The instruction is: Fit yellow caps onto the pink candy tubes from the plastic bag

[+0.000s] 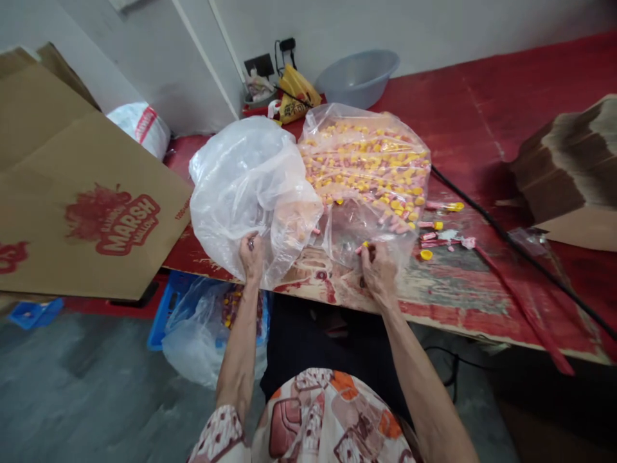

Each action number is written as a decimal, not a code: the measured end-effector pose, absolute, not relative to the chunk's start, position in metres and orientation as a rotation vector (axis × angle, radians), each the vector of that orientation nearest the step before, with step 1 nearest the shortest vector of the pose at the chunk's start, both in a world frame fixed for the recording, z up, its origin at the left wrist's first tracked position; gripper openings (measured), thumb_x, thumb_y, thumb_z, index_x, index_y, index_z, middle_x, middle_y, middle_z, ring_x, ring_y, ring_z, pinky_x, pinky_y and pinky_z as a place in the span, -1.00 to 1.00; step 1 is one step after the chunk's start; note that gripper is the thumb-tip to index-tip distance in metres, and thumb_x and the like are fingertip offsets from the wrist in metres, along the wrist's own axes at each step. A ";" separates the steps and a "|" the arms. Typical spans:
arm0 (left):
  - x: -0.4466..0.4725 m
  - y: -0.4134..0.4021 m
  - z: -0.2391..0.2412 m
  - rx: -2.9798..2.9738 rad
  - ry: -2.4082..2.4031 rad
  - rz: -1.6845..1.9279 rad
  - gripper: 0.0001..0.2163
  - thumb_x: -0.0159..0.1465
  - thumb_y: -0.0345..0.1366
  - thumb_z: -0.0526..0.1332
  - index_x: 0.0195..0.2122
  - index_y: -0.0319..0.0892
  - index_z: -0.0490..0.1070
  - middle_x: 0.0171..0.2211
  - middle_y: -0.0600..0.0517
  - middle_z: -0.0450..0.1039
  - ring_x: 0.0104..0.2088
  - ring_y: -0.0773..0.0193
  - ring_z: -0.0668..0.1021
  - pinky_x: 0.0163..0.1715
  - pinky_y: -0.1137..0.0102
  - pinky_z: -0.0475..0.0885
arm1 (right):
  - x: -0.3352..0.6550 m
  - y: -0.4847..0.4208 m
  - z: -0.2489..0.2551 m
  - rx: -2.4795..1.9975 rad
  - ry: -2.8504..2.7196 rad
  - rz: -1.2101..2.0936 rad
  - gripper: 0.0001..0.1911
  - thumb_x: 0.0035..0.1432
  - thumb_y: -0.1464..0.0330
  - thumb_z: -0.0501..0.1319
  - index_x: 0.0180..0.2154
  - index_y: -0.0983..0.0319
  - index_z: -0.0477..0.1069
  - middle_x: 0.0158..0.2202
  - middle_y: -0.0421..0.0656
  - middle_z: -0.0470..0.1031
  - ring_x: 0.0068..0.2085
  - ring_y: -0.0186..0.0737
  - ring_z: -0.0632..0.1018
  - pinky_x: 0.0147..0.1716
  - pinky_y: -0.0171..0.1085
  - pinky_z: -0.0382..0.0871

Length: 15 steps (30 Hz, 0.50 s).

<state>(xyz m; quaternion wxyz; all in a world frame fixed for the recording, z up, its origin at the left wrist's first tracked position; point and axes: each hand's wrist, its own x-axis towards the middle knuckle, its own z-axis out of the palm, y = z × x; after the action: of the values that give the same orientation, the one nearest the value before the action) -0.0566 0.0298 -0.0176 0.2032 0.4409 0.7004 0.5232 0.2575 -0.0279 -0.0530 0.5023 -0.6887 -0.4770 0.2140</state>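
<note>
My right hand point(380, 270) is closed in a pinch on a small pink tube with a yellow cap point(362, 247), at the mouth of a clear plastic bag point(369, 161). That bag bulges with many more such pink, yellow-capped tubes. My left hand point(251, 257) is closed against the front of a whitish plastic bag point(236, 173). A small dark bit shows at its fingertips, too small to name. The two bags stand side by side on the worn red table point(482, 283), and one pink piece point(315, 230) lies by the whitish bag's edge.
A cardboard box point(81, 193) stands at left. Below the table edge is a blue crate point(166, 315) with a plastic bag. Loose tubes and a yellow cap point(426, 255) lie right, by a black cable point(506, 235). A basin point(357, 80) and yellow bag point(296, 96) are behind.
</note>
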 end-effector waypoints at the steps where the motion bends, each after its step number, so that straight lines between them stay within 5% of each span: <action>1: -0.050 0.024 -0.015 1.203 1.838 1.457 -0.75 0.38 -0.16 0.21 -0.03 -0.18 0.49 -0.38 0.09 0.46 -0.46 0.36 0.44 -0.45 0.46 0.39 | 0.256 -0.027 -0.052 -1.667 -1.147 0.570 -0.60 0.33 -0.02 0.10 -0.27 0.16 0.45 -0.26 -0.08 0.62 -0.29 -0.15 0.52 -0.14 -0.14 0.38; 6: 0.010 -0.001 -0.013 1.227 1.333 1.236 -0.66 0.31 -0.04 0.34 -0.03 -0.17 0.57 -0.50 0.16 0.35 -0.63 0.48 0.27 -0.65 0.55 0.18 | 0.231 -0.023 -0.041 -1.504 -0.847 0.779 -0.54 0.33 -0.08 0.11 -0.29 0.17 0.43 -0.26 -0.09 0.63 -0.31 -0.20 0.52 -0.24 -0.22 0.41; 15: 0.070 -0.009 -0.023 1.478 1.339 1.037 -0.65 0.36 0.03 0.32 -0.07 -0.16 0.58 -0.46 0.12 0.42 -0.55 0.41 0.42 -0.52 0.50 0.38 | 0.215 -0.037 -0.049 -1.406 -0.942 0.927 -0.62 0.34 -0.01 0.16 -0.28 0.15 0.47 -0.32 -0.16 0.58 -0.30 -0.18 0.54 -0.22 -0.22 0.45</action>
<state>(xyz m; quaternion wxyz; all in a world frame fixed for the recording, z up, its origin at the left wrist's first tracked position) 0.0700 -0.0092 -0.0233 0.4322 0.5928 0.5374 0.4159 0.2155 -0.0371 -0.0486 0.5697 -0.5988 -0.4013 0.3949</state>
